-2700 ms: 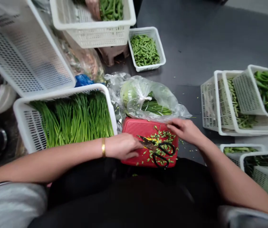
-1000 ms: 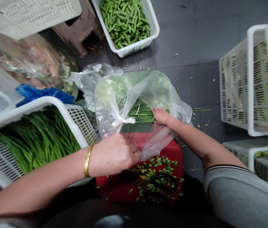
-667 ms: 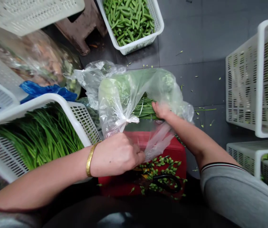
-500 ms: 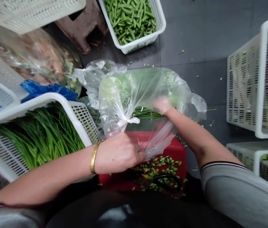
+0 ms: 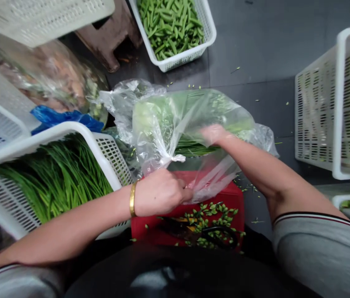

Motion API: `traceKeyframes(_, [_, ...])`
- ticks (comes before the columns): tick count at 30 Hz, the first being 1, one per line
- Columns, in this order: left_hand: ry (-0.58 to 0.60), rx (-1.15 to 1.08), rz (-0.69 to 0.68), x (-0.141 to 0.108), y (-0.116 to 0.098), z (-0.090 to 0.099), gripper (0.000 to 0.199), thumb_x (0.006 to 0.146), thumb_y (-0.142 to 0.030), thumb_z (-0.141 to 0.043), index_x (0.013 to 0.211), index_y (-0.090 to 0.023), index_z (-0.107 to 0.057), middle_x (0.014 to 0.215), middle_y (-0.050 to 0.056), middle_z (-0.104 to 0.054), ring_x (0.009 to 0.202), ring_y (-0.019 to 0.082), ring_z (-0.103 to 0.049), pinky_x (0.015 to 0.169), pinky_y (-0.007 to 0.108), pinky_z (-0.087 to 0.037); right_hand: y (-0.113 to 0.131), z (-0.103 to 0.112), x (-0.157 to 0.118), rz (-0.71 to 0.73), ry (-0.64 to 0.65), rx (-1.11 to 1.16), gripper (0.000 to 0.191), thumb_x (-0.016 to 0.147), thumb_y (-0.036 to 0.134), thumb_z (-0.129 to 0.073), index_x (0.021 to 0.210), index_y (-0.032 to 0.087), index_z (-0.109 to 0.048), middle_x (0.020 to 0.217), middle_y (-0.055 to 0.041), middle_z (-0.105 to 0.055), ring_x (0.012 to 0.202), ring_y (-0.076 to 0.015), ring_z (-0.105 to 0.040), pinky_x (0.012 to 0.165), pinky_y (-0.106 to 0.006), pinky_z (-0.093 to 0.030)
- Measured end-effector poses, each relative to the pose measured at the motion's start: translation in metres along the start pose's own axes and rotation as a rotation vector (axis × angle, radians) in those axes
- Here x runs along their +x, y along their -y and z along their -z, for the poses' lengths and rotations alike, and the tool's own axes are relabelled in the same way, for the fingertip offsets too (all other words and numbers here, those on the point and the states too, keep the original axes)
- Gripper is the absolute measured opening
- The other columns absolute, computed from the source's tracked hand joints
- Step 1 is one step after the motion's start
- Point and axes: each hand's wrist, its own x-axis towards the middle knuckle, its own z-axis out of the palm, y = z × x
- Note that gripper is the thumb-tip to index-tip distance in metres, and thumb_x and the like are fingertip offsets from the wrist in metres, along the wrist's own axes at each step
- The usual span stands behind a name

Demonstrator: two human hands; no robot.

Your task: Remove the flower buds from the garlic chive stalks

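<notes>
A clear plastic bag (image 5: 150, 111), knotted on its near side, holds long green stems (image 5: 193, 147). My left hand (image 5: 161, 192), with a gold bangle at the wrist, pinches the bag's near edge above a red stool (image 5: 144, 229). Inside the bag's opening is my right hand (image 5: 214, 134), blurred behind the plastic; its fingers are hidden, so what it may hold cannot be made out. Small green buds (image 5: 212, 215) and black-handled scissors (image 5: 221, 236) lie on the red surface close to me.
At the left, a white basket (image 5: 83, 132) holds green stalks, beside a blue plastic bag (image 5: 63, 118). Pea pods (image 5: 170, 25) fill another basket farther forward. White crates (image 5: 317, 111) stand at the right. A brown stool (image 5: 109, 37) is at the upper left.
My left hand has shifted slightly right with the bag's edge. The right forearm has also moved right, and the bag's right end now reaches a little farther out.
</notes>
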Motion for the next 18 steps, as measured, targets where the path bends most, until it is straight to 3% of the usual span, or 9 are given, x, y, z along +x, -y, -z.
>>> traceKeyframes(3, [0.046,0.019,0.011,0.003,0.0,-0.001,0.027,0.093,-0.018,-0.041,0.078,-0.019,-0.063,0.067,0.003,-0.065,0.055,0.014,-0.055,0.049,0.027,-0.035,0.005,0.023,-0.007,-0.018,0.014,-0.096,0.043,0.077,0.014,-0.06,0.12,0.011,-0.061,0.108,-0.018,-0.07,0.102,-0.0299,-0.067,0.083,-0.037,-0.053])
traceKeyframes(6, [0.069,0.049,0.048,0.008,-0.002,-0.001,0.025,0.092,-0.021,-0.044,0.077,-0.019,-0.064,0.067,0.002,-0.066,0.054,0.013,-0.055,0.048,0.026,-0.032,0.014,0.048,-0.017,-0.03,0.05,-0.192,0.041,0.076,0.012,-0.058,0.117,0.014,-0.064,0.114,-0.0142,-0.069,0.105,-0.028,-0.066,0.082,-0.034,-0.053])
traceKeyframes(10, [0.101,0.101,0.132,0.015,-0.003,0.0,0.022,0.09,-0.026,-0.048,0.081,-0.021,-0.067,0.073,0.003,-0.069,0.056,0.013,-0.056,0.05,0.024,-0.033,0.029,0.082,-0.037,-0.124,0.054,-0.217,0.043,0.072,0.012,-0.06,0.115,0.008,-0.066,0.111,-0.0199,-0.069,0.102,-0.0304,-0.067,0.081,-0.035,-0.053])
traceKeyframes(15, [0.098,0.008,0.304,0.019,0.007,-0.007,0.037,0.092,-0.05,-0.044,0.092,-0.023,-0.071,0.08,0.005,-0.072,0.07,0.018,-0.063,0.058,0.025,-0.039,0.049,0.116,-0.084,-0.195,0.052,-0.216,0.041,0.07,0.013,-0.063,0.11,0.006,-0.07,0.11,-0.0209,-0.07,0.101,-0.0299,-0.067,0.082,-0.034,-0.053])
traceKeyframes(18, [0.09,-0.122,0.421,0.015,0.016,-0.012,0.044,0.092,-0.052,-0.04,0.091,-0.022,-0.072,0.082,0.005,-0.072,0.075,0.019,-0.064,0.065,0.025,-0.042,0.058,0.129,-0.117,-0.228,0.039,-0.22,0.041,0.068,0.015,-0.065,0.109,0.009,-0.072,0.108,-0.0186,-0.071,0.097,-0.0286,-0.068,0.076,-0.032,-0.054])
